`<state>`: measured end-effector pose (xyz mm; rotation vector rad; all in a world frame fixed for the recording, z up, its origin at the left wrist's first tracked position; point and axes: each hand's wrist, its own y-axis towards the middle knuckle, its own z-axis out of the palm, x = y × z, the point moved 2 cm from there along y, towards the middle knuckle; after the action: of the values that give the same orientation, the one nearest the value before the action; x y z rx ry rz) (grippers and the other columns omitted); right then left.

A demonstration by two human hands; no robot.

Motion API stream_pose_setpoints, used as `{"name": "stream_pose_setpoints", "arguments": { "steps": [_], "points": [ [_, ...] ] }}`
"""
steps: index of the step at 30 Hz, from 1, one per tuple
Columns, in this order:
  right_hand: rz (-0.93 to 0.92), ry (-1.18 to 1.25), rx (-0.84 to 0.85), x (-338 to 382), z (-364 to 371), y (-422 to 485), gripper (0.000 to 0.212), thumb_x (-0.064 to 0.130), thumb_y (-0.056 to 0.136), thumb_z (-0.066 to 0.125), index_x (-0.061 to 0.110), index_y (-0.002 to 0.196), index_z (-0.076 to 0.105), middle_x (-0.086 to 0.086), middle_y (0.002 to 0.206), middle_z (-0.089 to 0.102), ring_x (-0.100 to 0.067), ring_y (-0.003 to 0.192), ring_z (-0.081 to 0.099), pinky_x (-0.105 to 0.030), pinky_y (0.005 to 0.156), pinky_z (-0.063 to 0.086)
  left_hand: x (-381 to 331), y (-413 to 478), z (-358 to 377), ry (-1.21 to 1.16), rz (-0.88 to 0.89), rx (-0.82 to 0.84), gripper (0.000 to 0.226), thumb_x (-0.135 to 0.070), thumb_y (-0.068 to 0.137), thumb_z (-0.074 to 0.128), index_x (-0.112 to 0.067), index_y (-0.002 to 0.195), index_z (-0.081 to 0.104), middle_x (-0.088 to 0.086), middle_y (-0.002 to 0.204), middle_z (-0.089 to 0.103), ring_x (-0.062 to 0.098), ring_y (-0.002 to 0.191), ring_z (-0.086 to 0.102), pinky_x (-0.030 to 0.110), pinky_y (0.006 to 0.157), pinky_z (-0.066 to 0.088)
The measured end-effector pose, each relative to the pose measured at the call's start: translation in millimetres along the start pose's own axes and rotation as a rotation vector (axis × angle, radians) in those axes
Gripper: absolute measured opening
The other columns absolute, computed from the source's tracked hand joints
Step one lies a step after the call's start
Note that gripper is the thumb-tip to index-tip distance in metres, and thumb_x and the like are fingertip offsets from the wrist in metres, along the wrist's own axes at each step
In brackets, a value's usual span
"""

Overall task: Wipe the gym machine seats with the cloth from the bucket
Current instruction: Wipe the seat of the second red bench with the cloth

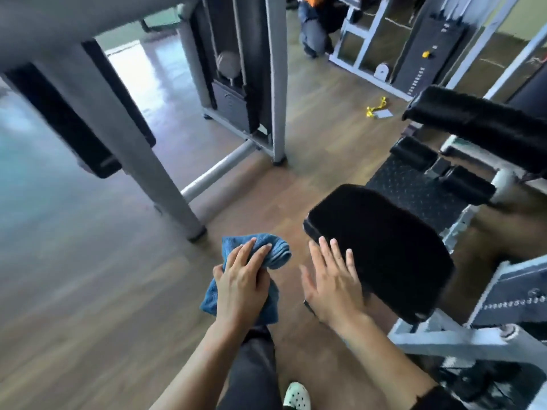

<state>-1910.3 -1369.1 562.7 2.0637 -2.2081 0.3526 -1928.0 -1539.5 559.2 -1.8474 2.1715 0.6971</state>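
A blue cloth (276,252) is bunched in my left hand (241,279), which holds it in the air left of a black padded seat (381,250). The fingers lie over the top of the cloth and the thumb wraps under it. My right hand (333,279) is spread flat with straight fingers at the seat's near left edge; its fingertips overlap the pad. The seat belongs to a grey-framed machine with a black roller pad (479,125) above it. No bucket is in view.
A grey machine post (165,184) and its base bar (219,170) stand to the left. A weight stack (435,54) is at the back right, and a crouching person (316,22) at the top. A yellow strap (377,107) lies on the wooden floor.
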Motion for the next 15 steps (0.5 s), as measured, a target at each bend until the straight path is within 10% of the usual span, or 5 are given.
{"name": "stream_pose_setpoints", "arguments": {
  "steps": [15],
  "points": [
    [-0.794, -0.007, 0.209, 287.6, 63.4, -150.1, 0.071, 0.055, 0.088, 0.017, 0.016, 0.143, 0.041, -0.007, 0.15, 0.036, -0.025, 0.142, 0.026, -0.04, 0.113, 0.001, 163.9, -263.8, -191.8, 0.117, -0.762, -0.35, 0.046, -0.03, 0.076, 0.041, -0.027, 0.114, 0.066, 0.001, 0.122, 0.063, 0.02, 0.11, 0.059, 0.042, 0.073, 0.043]
  ]
}}
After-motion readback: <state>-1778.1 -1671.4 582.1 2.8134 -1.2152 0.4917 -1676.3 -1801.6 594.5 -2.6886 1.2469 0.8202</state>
